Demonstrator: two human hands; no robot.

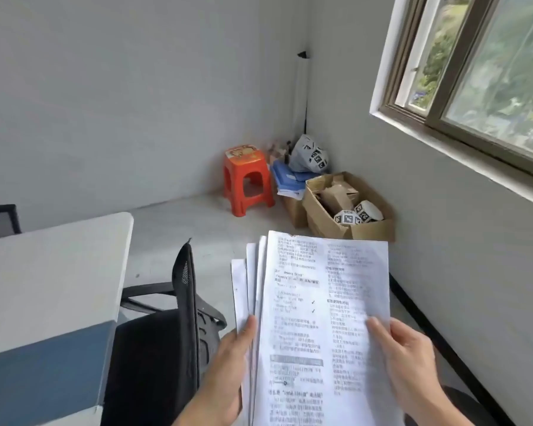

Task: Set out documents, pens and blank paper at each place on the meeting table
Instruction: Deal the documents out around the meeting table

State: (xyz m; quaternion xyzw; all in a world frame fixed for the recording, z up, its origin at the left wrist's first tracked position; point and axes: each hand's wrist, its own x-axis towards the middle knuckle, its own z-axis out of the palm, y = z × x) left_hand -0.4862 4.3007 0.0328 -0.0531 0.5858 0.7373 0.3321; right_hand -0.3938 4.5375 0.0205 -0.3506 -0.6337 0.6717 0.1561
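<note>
A fanned stack of printed documents [317, 318] is held up in front of me with both hands. My left hand [228, 367] grips the stack's left edge, thumb on top. My right hand [403, 361] holds the right edge of the top sheet, thumb lying on the print. The top sheet shows two columns of text. The white meeting table [44, 278] stands to the left, with a blue side panel below its edge. No pens or blank paper show on the table's visible part.
A black mesh office chair [163, 339] is tucked at the table's end, just left of my hands. In the far corner stand an orange plastic stool [246, 182], an open cardboard box [348, 207] and a bag. A window is on the right wall.
</note>
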